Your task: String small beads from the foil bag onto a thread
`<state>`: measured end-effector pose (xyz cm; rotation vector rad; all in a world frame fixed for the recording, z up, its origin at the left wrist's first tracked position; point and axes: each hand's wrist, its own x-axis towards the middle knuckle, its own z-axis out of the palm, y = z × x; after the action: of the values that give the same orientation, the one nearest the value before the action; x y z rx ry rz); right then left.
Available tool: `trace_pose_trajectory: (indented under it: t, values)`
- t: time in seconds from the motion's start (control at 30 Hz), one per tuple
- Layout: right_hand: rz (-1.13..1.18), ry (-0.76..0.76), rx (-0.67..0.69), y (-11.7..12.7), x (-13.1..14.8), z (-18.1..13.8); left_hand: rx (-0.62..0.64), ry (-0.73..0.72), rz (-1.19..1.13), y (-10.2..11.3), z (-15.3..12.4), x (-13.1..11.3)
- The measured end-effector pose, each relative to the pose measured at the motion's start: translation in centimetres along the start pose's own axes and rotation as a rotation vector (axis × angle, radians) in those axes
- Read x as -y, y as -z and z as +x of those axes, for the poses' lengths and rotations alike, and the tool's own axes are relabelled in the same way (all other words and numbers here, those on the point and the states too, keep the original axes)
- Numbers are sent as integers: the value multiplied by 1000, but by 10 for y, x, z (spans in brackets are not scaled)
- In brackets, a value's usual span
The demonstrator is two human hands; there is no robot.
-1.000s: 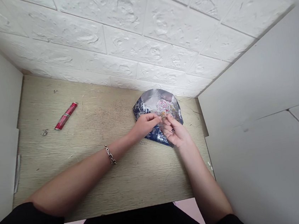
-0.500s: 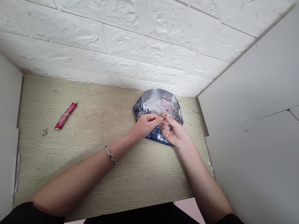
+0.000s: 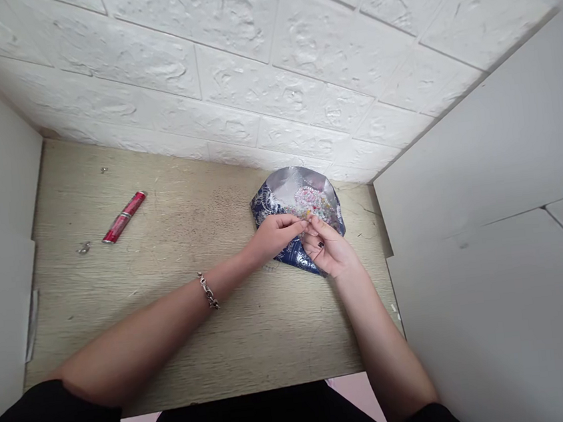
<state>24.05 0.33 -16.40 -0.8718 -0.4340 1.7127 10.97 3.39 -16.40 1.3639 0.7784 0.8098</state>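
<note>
**Fingertip pinch over the open pouch (image 3: 302, 174)**

Grip: we see the left hand (image 3: 278, 233) and right hand (image 3: 330, 249) meeting at the fingertips, each closed in a pinch. What sits between them is too small for us to make out. We judge a tip pinch fits pieces this fine, and that two hands together steady them better than one.

Below: the pouch lies partly under both hands, blue outside, silver inside, mouth spread. Small, bead-like beads (image 3: 307, 198), mostly pale and pink, rest on the silver. We suppose it sits there so that a dropped piece lands back in it.

Around: the pouch is near the back wall (image 3: 247, 73). Left forearm, with a bracelet (image 3: 208, 291), crosses the table (image 3: 200, 354). Well off to the left lie a red tube (image 3: 124, 217) and a metal bit (image 3: 84, 248), perhaps set aside to leave the hands room.
</note>
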Motion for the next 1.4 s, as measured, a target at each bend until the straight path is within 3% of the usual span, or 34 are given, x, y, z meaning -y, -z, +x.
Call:
trace_pose_trajectory:
  t: [0.83, 1.17, 1.4]
  values:
    - [-149, 47, -28, -2, -1, -2, 15, 26, -5, 0, 0, 0]
    - [-518, 259, -160, -3, 0, -3, 46, 63, -25, 3, 1, 4]
    - [-600, 330, -156, 2, -1, -1, 33, 113, -89, 2, 1, 0]
